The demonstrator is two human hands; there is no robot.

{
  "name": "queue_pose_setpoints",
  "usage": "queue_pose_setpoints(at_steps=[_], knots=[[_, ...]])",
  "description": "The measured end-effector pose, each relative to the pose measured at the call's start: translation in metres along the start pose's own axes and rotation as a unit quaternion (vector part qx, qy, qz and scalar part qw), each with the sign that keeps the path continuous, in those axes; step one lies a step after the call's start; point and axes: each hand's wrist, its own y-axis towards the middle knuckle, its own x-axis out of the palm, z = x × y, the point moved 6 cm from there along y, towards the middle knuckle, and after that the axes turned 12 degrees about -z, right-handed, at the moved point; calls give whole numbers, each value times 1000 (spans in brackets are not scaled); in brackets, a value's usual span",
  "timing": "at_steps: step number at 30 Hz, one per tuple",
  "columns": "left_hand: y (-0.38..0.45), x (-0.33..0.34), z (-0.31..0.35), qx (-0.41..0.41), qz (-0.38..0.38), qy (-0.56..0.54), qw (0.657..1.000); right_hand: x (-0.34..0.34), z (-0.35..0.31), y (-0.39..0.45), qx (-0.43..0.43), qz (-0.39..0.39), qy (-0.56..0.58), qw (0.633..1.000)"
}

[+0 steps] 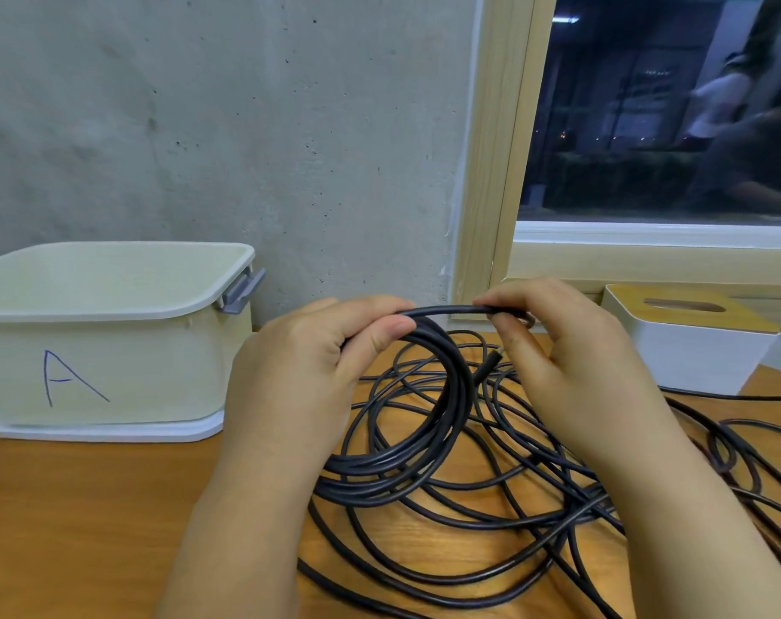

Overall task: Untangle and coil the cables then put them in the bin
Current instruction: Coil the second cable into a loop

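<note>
Here, the left hand (pixel 308 350) grips a coil of thin black rubber cable (pixel 424 422); the right hand (pixel 571 350) pinches its top strand above tangled loops on the wooden bench (pixel 89 507).

The left hand (pixel 317 350) grips a black cable coil (pixel 429 422); the right hand (pixel 571 350) pinches its top strand. Cream bin (pixel 112 332) marked A at nine o'clock.

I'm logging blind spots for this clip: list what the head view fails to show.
- Bin: its floor, hidden by the near wall.
- Left hand: fingertips on the coil, hidden behind hand and cable.
- Loose cable: runs off the right and bottom edges, so the count is unclear.
- Window: figures blurred.
</note>
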Motion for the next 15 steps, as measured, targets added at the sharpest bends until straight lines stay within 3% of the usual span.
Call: queue_pose_setpoints(at_steps=[8, 11, 15], knots=[[-1, -6, -5, -28, 65, -85, 994, 4, -5, -2, 33, -2, 86, 996], [-2, -8, -4, -43, 93, -156, 982, 5, 2, -2, 79, 6, 113, 990], [-2, -10, 3, -39, 112, -207, 971, 16, 14, -3, 139, -42, 154, 977]])
